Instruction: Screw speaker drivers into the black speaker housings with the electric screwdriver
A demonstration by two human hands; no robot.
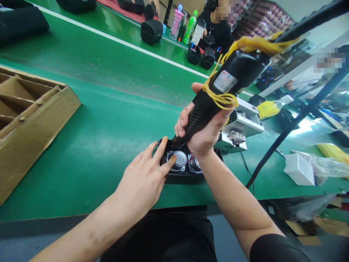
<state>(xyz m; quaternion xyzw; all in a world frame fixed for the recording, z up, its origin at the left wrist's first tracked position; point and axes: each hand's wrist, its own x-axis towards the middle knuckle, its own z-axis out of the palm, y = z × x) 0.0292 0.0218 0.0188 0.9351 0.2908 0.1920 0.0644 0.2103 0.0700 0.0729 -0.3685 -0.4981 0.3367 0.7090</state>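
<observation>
Black power driver (225,82), right grip (205,134) around it, left grip (147,173) touching speaker housing (187,179)

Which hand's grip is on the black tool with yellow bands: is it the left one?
No, the grip of the right hand is around the black tool, while the left hand is on the black housing.

Our left hand (145,173): fingers splayed toward one o'clock; left forearm (100,218) from eight. Our right hand (204,136): fingers curled tight; right forearm (234,198) from five.
</observation>
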